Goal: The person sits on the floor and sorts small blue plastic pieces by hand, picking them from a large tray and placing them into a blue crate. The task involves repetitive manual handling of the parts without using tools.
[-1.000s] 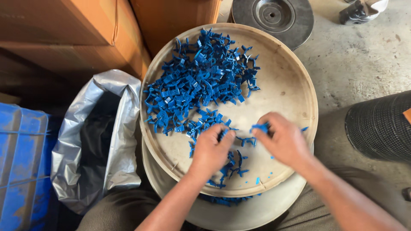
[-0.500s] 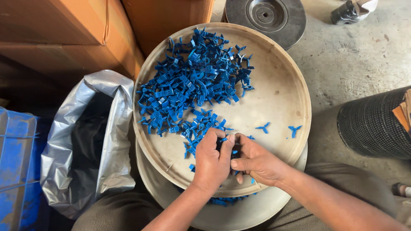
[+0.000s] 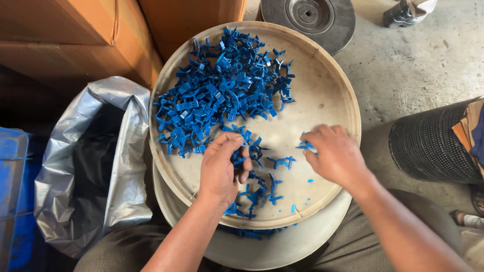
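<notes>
While both hands work over the round cream tray [image 3: 333, 95], the left hand [image 3: 220, 168] rests knuckles-up near the tray's middle, its fingers curled closed around a few small blue plastic pieces at the near edge of the big pile. The pile of blue plastic pieces [image 3: 222, 95] fills the far left part of the tray, a tangle of small forked and winged shapes. A thinner scatter of loose blue pieces [image 3: 262, 189] trails from the left hand toward the tray's near rim. The right hand [image 3: 335, 156] hovers over the right side of the tray, fingers pinched on a single blue piece [image 3: 304, 146] that pokes out beyond the fingertips. A second, similar tray [image 3: 282, 247] sits underneath the cream tray, with more blue bits showing in the gap at the near edge. Left of the tray stands an open silvery plastic bag [image 3: 65, 166] with a dark inside, and beyond that bag a blue crate [image 3: 12, 201]. Behind the tray are brown cardboard boxes [image 3: 75, 35] and a grey metal disc [image 3: 307, 17] on the concrete floor [image 3: 418, 65]. Right of the tray is a black mesh cylinder [image 3: 433, 146].
</notes>
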